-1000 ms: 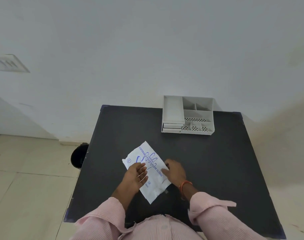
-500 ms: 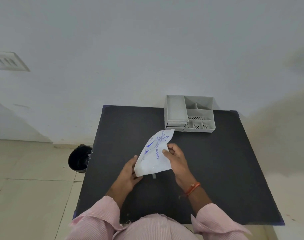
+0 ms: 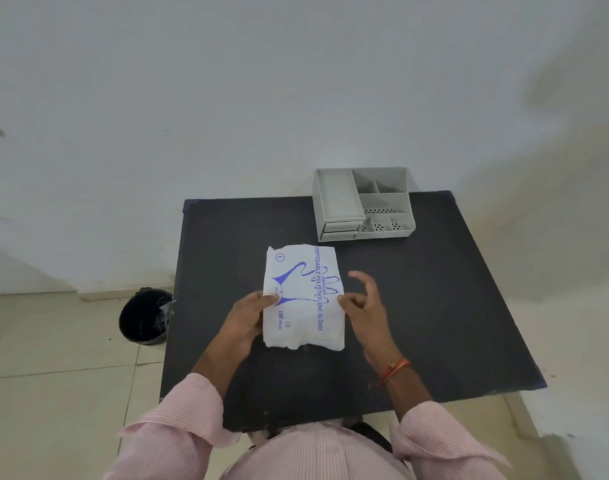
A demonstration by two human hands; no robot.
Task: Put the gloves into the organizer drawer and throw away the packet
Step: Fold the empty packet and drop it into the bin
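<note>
A white packet of disposable gloves [image 3: 304,299] with blue print is held flat above the middle of the black table [image 3: 434,306]. My left hand [image 3: 247,318] grips its left edge, thumb on top. My right hand [image 3: 363,306] is at the packet's right edge, thumb and a finger touching it, the other fingers spread apart. The grey organizer [image 3: 363,204] stands at the table's far edge, with two shut drawers [image 3: 341,226] at its front left. No loose gloves are visible.
A black bin [image 3: 144,318] stands on the tiled floor left of the table. A white wall runs behind the table. Pink sleeves fill the lower edge of the view.
The packet was lifted off the table, turned and spread out square to me. My right hand has shifted from its upper part to its right edge, fingers opening.
</note>
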